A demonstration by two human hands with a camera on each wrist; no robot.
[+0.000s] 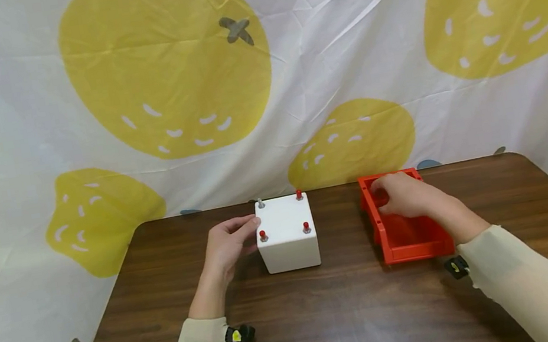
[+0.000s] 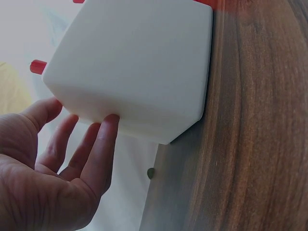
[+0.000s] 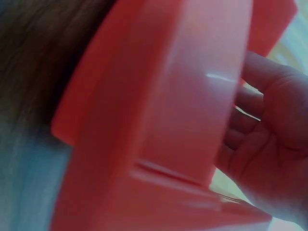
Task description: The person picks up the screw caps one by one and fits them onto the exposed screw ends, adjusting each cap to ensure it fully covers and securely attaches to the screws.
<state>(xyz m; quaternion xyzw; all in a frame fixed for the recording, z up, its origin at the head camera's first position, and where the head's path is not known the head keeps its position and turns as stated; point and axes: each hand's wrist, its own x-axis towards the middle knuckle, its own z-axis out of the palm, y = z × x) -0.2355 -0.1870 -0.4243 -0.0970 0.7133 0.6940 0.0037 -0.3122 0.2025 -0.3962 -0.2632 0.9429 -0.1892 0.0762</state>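
A white box (image 1: 285, 217) stands on the table with a threaded post at each top corner. Three posts carry red caps (image 1: 306, 226); the back-left post (image 1: 260, 203) is bare metal. My left hand (image 1: 229, 245) rests its thumb and fingertips against the box's left side. In the left wrist view its fingers (image 2: 103, 149) are fairly straight, touching the white wall. To the right, my right hand (image 1: 407, 196) reaches down into a red open bin (image 1: 418, 251). Its fingertips are hidden behind the bin wall (image 3: 192, 96), so anything between them cannot be seen.
A dark wood-grain table (image 1: 329, 317) carries both the box and the bin. Behind it hangs a white cloth (image 1: 326, 25) printed with yellow fruit, meeting the table's back edge. A strip of bare tabletop separates the box from the bin.
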